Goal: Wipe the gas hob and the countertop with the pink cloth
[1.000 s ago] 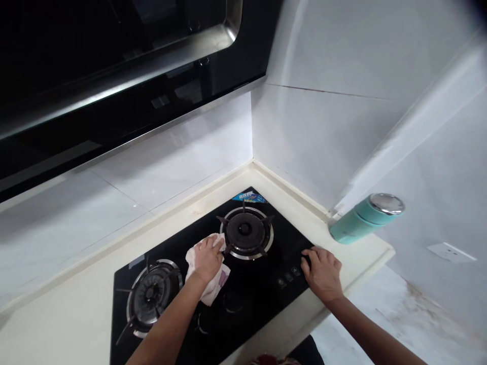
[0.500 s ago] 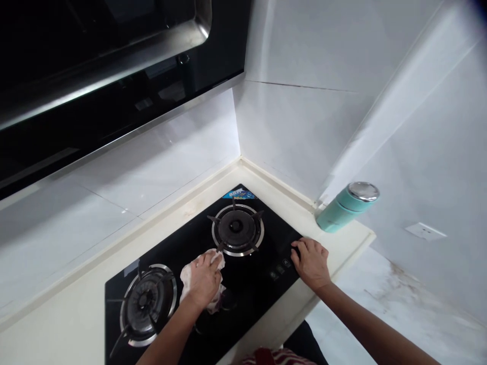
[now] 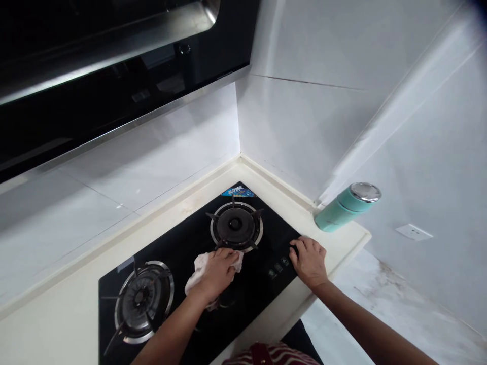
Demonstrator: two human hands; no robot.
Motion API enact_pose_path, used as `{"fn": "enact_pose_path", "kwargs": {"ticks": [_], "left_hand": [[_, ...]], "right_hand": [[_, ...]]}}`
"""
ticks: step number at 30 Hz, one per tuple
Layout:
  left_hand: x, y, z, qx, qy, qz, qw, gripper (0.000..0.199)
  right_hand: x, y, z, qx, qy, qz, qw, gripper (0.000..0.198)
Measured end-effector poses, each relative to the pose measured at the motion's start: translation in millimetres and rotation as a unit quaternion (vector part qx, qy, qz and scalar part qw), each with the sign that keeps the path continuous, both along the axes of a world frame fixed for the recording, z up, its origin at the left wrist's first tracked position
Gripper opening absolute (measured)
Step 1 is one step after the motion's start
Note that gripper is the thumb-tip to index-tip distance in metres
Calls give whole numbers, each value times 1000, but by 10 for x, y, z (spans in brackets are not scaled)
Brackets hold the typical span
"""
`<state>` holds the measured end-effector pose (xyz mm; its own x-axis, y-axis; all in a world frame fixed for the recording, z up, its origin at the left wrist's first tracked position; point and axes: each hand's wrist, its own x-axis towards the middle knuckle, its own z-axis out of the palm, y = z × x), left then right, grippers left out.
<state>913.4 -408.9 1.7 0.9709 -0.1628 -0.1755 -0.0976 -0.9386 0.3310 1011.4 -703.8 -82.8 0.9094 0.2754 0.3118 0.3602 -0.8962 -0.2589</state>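
A pale, crumpled cloth [image 3: 198, 268] lies bunched under my left hand [image 3: 218, 272], whose fingers are closed over it. Both press on the black glass gas stove [image 3: 190, 235], just in front of the rear burner [image 3: 235, 224]. At the stove's right edge rests my right hand [image 3: 310, 261], its thumb apart from the lightly bent fingers and nothing held. Small printed icons [image 3: 278, 267] show on the glass beside it. The left burner [image 3: 142, 296] is partly covered by my left forearm.
A mint-green flask [image 3: 340, 210] with a shiny lid stands on the cream counter [image 3: 297, 210], right of the stove. Overhead at the left hangs a black range hood [image 3: 152, 96]. Pale tiled walls meet behind the stove, and a socket [image 3: 414, 232] sits on the right wall.
My left hand has slid the cloth rightward across the glass, to the front of the rear burner. My right hand has stayed at the stove's edge. The view has shifted slightly.
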Motion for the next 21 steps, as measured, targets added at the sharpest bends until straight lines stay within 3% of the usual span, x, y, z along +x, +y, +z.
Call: {"fn": "enact_pose_path", "kwargs": {"ticks": [6,10,13,15,17,18,21], "left_hand": [[35,-255,18,-6,-23,14,1000,48],[-280,-232,69,-63,-106,72,990,48],[-633,-90,56,-100,-181,197,958,40],[-854,19,5,-126,-205,270,932,37],[-1022,116,-75,-137,-206,313,917,38],[-1081,155,-121,-135,-200,327,914,40],[-1166,235,-251,-128,-172,352,911,44]], "right_hand": [[-2,-58,-49,12,-12,2,1000,23],[-138,56,90,103,-36,22,994,22],[-382,472,374,210,-4,163,964,22],[-543,876,586,233,59,339,910,26],[-636,1289,738,201,87,474,853,28],[-650,1470,777,175,88,509,838,28],[-588,1825,757,88,64,521,846,27]]}}
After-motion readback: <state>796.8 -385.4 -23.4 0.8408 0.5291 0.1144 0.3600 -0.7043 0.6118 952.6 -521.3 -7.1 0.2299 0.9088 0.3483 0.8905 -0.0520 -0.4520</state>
